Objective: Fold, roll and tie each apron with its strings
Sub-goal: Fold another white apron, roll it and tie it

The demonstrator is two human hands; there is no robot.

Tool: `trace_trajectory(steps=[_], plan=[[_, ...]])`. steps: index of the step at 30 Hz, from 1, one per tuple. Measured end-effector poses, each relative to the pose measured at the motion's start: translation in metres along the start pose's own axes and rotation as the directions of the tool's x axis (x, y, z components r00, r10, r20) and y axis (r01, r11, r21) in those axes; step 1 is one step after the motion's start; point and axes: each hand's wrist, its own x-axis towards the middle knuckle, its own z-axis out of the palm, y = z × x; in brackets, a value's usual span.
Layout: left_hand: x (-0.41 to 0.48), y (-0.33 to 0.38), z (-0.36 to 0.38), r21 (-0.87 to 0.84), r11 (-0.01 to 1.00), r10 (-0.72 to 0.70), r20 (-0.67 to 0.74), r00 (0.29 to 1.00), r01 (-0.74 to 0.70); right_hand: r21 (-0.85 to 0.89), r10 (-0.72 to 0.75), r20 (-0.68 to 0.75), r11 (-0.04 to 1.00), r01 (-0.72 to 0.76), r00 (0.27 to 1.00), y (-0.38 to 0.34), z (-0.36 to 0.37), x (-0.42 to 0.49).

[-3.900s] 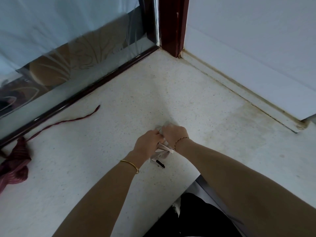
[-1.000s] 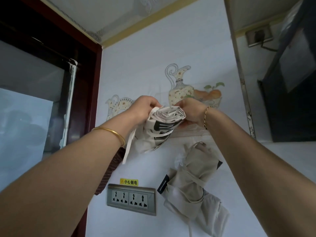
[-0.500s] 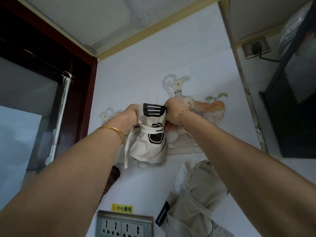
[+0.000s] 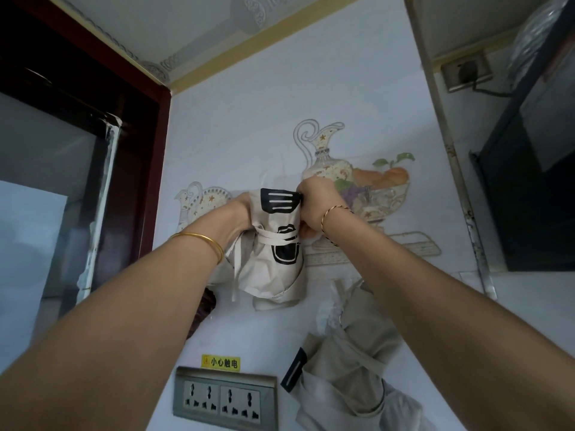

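L hand point(image 4: 231, 214) is gripping the left side of the rolled apron point(image 4: 273, 272) w/ fingers hidden behind it, the roll's being held up vs the wall point(image 4: 249, 135) w/ its string point(image 4: 273, 240) wrapped round the middle, R hand point(image 4: 314, 202) is clutching its top right corner, & another tied apron point(image 4: 354, 362) is sitting lower right.

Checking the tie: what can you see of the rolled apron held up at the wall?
The rolled apron is a cream cloth bundle with black kitchen prints, held upright against the wall. Its string wraps its middle, one end dangling left. The right hand pinches its top; the left hand reaches behind, fingers hidden.
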Motion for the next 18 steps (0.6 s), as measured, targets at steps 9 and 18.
trace_trajectory(steps=[9,18], plan=[[0.009,-0.023,-0.012,0.409,0.908,0.147,-0.097,0.984,-0.095,0.251,0.136,0.021,0.958,-0.137,0.99,0.007,0.008,-0.042],[-0.032,-0.028,-0.015,0.493,0.856,0.323,-0.269,0.907,-0.158,0.343,0.24,-0.148,0.922,-0.178,0.959,-0.029,-0.005,-0.118]])
